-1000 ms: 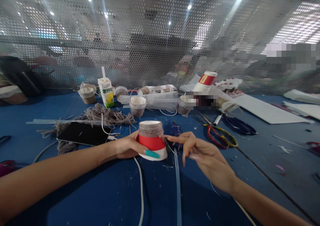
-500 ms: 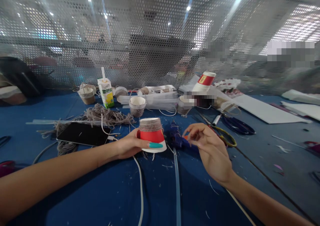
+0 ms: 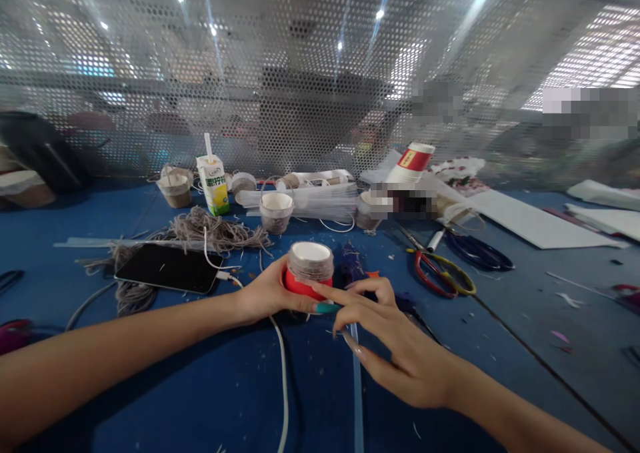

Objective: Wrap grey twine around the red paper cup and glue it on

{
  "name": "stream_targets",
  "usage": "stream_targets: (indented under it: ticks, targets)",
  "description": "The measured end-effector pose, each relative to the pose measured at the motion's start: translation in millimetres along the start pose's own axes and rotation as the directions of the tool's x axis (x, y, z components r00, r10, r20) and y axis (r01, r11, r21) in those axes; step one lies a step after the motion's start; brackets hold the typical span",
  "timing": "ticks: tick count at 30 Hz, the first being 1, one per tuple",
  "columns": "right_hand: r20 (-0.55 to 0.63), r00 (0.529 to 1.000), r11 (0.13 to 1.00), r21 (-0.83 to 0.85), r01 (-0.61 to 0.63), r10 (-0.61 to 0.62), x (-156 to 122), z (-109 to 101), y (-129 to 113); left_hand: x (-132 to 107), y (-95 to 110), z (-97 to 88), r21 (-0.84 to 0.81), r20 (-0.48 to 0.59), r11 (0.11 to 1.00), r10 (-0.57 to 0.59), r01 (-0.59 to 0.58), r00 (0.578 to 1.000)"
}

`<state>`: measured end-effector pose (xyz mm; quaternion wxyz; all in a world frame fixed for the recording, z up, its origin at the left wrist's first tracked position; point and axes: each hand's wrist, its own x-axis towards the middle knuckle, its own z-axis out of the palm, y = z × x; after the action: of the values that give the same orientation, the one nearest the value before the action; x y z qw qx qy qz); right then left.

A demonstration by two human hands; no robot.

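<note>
My left hand (image 3: 270,291) is closed around an upside-down paper cup (image 3: 311,289), red with grey yarn wound round its upper, narrower end. The cup's white base tilts toward me. My right hand (image 3: 395,336) is beside it with fingers apart, the index fingertip touching the red side below the yarn. I see nothing held in its fingers. Just behind that hand lies a blue glue gun (image 3: 351,263), partly hidden, with a long translucent glue stick (image 3: 358,399) running toward me.
A phone (image 3: 167,268) with a white cable (image 3: 284,373) lies left, beside grey yarn (image 3: 215,231). Scissors (image 3: 440,276) lie right. Behind stand a drink carton (image 3: 215,186), a yarn-covered cup (image 3: 276,214), a bundle of clear sticks (image 3: 325,201) and a stack of red-and-white cups (image 3: 414,163).
My right hand has moved left and nearer, its pinched fingers spreading until one touches the cup. The cup has tilted so its base faces me more. The scissors' handles are uncovered.
</note>
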<state>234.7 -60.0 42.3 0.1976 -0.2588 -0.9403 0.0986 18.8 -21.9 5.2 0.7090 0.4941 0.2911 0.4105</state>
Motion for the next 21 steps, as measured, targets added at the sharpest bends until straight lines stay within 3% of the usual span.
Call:
stream_targets:
  ticks: [4,11,21]
  targets:
    - [0.020,0.999,0.998,-0.048,-0.037,0.038,1.0,0.3,-4.4,-0.5,-3.0,2.5,0.002,-0.066,1.000,0.024,-0.023,0.998]
    - [-0.011,1.000,0.993,-0.113,0.025,-0.027,1.3,-0.1,-5.9,0.3,-9.3,2.4,0.009,-0.144,0.997,0.078,-0.078,0.987]
    - [0.041,0.999,0.983,-0.184,0.020,-0.013,3.6,10.2,-7.8,0.3,-10.0,4.0,0.064,-0.161,0.994,0.098,-0.089,0.982]
